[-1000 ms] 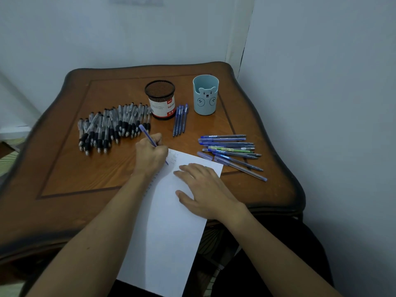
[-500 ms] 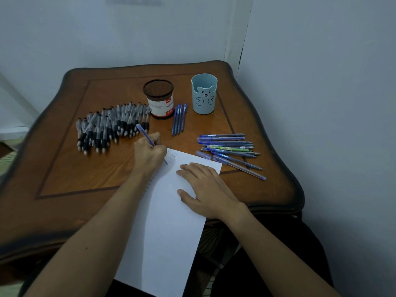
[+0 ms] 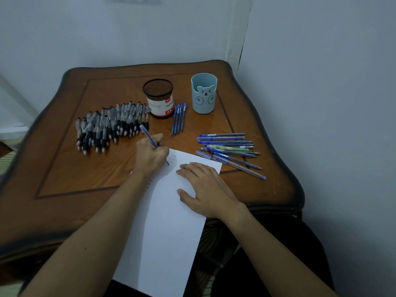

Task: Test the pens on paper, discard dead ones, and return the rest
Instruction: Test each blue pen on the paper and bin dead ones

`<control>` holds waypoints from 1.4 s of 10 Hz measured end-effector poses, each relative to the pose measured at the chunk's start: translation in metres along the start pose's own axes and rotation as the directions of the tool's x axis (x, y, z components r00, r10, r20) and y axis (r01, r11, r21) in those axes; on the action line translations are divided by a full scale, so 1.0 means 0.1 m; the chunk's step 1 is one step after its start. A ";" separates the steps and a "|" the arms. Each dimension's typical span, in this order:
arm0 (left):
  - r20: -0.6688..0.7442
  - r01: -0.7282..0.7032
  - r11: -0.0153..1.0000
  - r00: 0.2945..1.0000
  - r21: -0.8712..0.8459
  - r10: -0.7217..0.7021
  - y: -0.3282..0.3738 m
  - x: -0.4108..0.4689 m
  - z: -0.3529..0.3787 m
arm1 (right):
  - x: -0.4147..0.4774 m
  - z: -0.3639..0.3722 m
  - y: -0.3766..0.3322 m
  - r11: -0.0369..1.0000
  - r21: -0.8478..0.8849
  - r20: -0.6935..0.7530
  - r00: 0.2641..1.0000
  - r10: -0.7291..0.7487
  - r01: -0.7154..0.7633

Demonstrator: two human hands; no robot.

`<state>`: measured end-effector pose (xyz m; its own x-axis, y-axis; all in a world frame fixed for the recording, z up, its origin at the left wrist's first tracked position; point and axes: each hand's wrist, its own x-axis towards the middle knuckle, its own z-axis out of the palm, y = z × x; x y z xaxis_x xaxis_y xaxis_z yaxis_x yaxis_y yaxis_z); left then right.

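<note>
Centre frame, the left hand [image 3: 150, 156] pinches a blue pen [image 3: 147, 135], probably light and stiff, near its tip; the right hand [image 3: 206, 189] lies flat, pinning flimsy paper [image 3: 165, 236].

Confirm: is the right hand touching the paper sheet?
Touching. The head view shows the right hand lying flat, palm down, on the white paper sheet, fingers spread on its surface with no visible gap.

- A brown wooden worktop [image 3: 64, 168] with dark, wavy edges stands in a corner.
- Plain pale walls [image 3: 321, 82] meet behind it.
- The light is dim and bluish.
</note>
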<state>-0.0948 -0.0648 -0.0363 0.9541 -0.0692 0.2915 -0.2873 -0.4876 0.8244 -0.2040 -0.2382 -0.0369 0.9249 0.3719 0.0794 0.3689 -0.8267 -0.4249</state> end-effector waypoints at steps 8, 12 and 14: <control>-0.023 0.140 0.983 0.989 -0.116 -0.143 0.02 0.02 -0.02 | 0.01 0.02 0.00 0.999 -0.037 -0.008 1.000 -0.013 0.013; 0.008 0.060 0.996 0.998 -0.060 -0.060 0.08 0.19 0.02 | 0.14 0.01 -0.04 0.998 -0.068 0.005 1.000 -0.005 0.006; 0.088 -0.072 0.988 0.994 0.134 0.061 0.15 0.10 -0.03 | 0.21 0.04 -0.05 0.999 -0.048 -0.045 0.999 0.000 -0.002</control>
<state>-0.0893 -0.0704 -0.0197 0.9386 -0.1752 0.2972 -0.3415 -0.5939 0.7285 -0.1868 -0.2251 -0.0367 0.9281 0.3524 0.1202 0.3709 -0.8469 -0.3812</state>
